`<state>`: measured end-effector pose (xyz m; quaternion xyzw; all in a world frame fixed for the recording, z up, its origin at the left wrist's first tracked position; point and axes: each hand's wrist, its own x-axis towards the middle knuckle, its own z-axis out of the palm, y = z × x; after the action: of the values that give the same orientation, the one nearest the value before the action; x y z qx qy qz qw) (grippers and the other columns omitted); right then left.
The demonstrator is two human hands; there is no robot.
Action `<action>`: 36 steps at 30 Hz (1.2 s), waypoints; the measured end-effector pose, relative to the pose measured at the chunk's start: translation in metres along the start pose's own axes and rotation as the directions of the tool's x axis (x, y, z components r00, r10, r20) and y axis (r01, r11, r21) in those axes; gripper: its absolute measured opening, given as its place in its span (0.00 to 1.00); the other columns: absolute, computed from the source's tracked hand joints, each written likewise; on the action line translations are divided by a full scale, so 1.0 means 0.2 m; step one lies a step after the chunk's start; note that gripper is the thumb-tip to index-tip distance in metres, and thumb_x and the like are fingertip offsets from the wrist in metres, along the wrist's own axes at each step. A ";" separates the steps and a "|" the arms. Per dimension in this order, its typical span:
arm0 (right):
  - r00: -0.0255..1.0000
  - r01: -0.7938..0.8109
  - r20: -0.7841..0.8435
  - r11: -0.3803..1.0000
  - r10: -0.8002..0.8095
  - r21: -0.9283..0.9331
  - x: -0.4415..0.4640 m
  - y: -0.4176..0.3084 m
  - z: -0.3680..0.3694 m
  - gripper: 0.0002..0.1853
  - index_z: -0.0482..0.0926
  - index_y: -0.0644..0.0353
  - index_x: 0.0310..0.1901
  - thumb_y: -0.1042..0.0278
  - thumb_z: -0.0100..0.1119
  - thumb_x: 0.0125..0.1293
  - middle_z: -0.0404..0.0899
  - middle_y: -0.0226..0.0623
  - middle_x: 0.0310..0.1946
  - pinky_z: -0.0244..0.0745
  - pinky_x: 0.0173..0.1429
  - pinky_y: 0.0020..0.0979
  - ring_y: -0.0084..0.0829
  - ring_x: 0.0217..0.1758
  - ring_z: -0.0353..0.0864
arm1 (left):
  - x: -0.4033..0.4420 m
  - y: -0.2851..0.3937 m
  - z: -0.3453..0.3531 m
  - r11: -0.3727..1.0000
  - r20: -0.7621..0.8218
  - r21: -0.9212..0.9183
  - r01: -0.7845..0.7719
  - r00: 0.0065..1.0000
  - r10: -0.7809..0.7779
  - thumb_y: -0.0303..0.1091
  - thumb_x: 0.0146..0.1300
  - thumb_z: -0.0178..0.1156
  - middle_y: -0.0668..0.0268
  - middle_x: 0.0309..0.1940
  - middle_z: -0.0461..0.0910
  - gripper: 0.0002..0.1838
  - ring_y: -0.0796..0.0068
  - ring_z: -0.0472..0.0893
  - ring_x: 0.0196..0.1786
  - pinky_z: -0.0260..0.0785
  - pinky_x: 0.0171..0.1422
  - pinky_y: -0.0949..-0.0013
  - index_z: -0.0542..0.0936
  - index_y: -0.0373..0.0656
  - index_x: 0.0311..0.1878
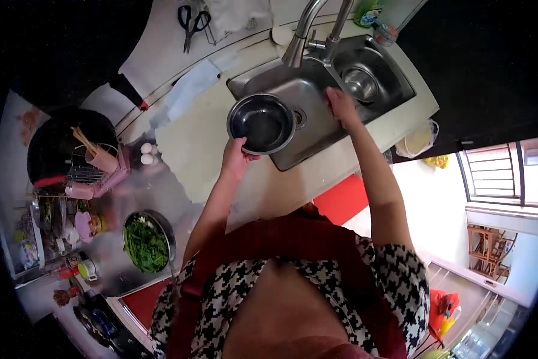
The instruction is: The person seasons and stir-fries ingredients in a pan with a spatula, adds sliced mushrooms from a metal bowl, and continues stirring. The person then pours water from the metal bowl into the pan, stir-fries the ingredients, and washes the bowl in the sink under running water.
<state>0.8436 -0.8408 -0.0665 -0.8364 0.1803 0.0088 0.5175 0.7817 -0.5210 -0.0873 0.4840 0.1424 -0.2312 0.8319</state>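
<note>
My left hand (238, 159) grips the near rim of a round metal bowl (260, 122), which is tilted over the left edge of the sink. The bowl's inside is dark and shiny; whether liquid lies in it I cannot tell. My right hand (341, 108) is over the sink (314, 140), to the right of the bowl and apart from it. Its fingers are drawn together, and the palm side is hidden. Above both hands hangs the metal faucet (295, 52), with no visible stream of water.
A smaller basin (394, 75) adjoins the sink. On the left counter stand a pan of green leafy vegetables (146, 244), several white eggs (147, 154) and a pink utensil holder (103, 160). Black scissors (192, 27) hang at the back. A green bottle (368, 13) stands behind the basin.
</note>
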 end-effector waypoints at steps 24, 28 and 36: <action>0.869 0.446 0.102 0.676 -0.484 -0.587 1.25 -0.09 0.24 0.23 0.70 0.65 0.41 0.48 0.41 0.64 0.77 0.56 0.35 0.71 0.43 0.49 0.55 0.40 0.75 | 0.78 -0.23 0.48 0.991 -0.327 -0.113 0.065 0.940 -0.099 0.25 0.60 0.43 0.52 0.44 0.74 0.16 0.56 0.78 0.43 0.77 0.41 0.54 0.66 0.35 0.51; 0.826 0.525 0.156 0.639 -0.541 -0.562 1.14 -0.18 0.18 0.24 0.71 0.63 0.42 0.47 0.42 0.63 0.77 0.55 0.36 0.70 0.45 0.48 0.55 0.41 0.75 | 0.78 -0.21 0.49 0.991 -0.311 -0.111 0.078 0.944 -0.109 0.24 0.60 0.43 0.51 0.43 0.75 0.16 0.55 0.79 0.40 0.77 0.40 0.54 0.66 0.33 0.51; 0.928 0.347 0.109 0.719 -0.356 -0.603 1.25 -0.17 0.21 0.28 0.73 0.61 0.42 0.41 0.38 0.62 0.76 0.55 0.38 0.69 0.47 0.48 0.53 0.44 0.75 | 0.72 -0.17 0.52 0.993 -0.331 -0.105 0.045 0.940 -0.078 0.24 0.59 0.43 0.52 0.42 0.76 0.16 0.56 0.79 0.39 0.78 0.39 0.55 0.66 0.34 0.51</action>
<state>1.0955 -0.8637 -0.1078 -0.9770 0.0095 -0.0374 0.2095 0.8883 -0.6615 -0.1273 0.4710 0.3076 -0.1642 0.8103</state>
